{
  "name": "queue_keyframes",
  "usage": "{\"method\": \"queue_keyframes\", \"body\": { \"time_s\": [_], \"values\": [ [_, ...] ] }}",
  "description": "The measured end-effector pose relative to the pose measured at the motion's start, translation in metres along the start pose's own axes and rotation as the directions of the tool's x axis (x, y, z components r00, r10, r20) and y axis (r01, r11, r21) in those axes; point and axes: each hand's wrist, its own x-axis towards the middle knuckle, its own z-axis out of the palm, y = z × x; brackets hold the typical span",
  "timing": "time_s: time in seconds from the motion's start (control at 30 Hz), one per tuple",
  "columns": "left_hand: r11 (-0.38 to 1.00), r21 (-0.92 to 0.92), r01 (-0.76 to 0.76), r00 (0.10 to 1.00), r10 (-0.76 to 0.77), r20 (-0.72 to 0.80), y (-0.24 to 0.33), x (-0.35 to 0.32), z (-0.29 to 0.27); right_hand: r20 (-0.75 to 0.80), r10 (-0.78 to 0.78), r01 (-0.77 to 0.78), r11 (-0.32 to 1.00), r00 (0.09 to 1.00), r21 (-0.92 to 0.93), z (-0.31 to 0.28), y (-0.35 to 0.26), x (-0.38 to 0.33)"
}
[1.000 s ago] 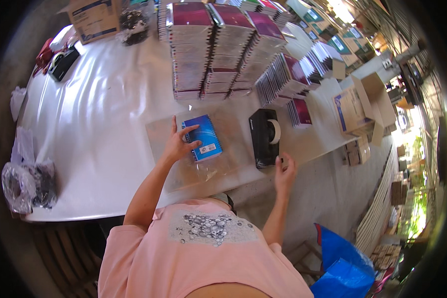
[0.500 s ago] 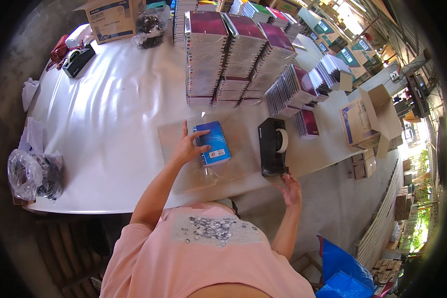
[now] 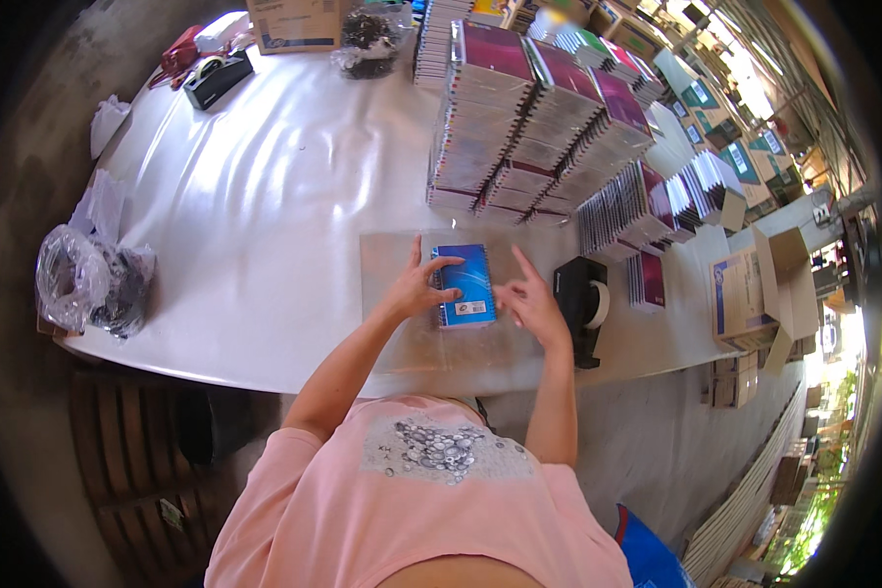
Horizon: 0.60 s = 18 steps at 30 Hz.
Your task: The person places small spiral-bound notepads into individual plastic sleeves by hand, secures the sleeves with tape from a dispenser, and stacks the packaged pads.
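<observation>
A blue spiral notebook [image 3: 466, 284] lies on a clear plastic sheet [image 3: 387, 257] at the near edge of the white table [image 3: 265, 196]. My left hand [image 3: 414, 289] rests on the notebook's left side, fingers spread over the cover, holding it down. My right hand [image 3: 529, 299] hovers just right of the notebook with its fingers apart, index finger raised. I see nothing in it. A black tape dispenser [image 3: 583, 299] stands right beside that hand.
Tall stacks of purple-covered notebooks [image 3: 519, 127] fill the table behind the sheet, with lower rows [image 3: 647, 196] to the right. An open cardboard box [image 3: 750, 294] stands at the right. Crumpled plastic bags [image 3: 88, 279] lie at the left edge, with a second dispenser [image 3: 216, 78] far left.
My right hand has come up from the table edge below the tape dispenser to the notebook's right side. My left hand has stayed on the notebook.
</observation>
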Motion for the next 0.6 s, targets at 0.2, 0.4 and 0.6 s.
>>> {"method": "queue_keyframes", "body": {
  "time_s": [0.2, 0.4, 0.6],
  "values": [
    [0.993, 0.076, -0.088, 0.993, 0.094, -0.074, -0.006, 0.000, 0.010, 0.221, 0.017, 0.001, 0.996, 0.975, -0.085, 0.034, 0.014, 0.071],
    [0.986, 0.143, -0.083, 0.985, 0.102, -0.137, -0.005, -0.008, 0.004, -0.016, -0.035, 0.005, 0.524, 0.999, -0.851, 0.046, -0.008, 0.072],
    [0.993, 0.114, -0.038, 0.991, 0.052, -0.122, -0.001, -0.008, 0.030, 0.195, 0.124, -0.043, 0.926, 0.973, -0.376, -0.025, 0.117, 0.096]
  ]
}}
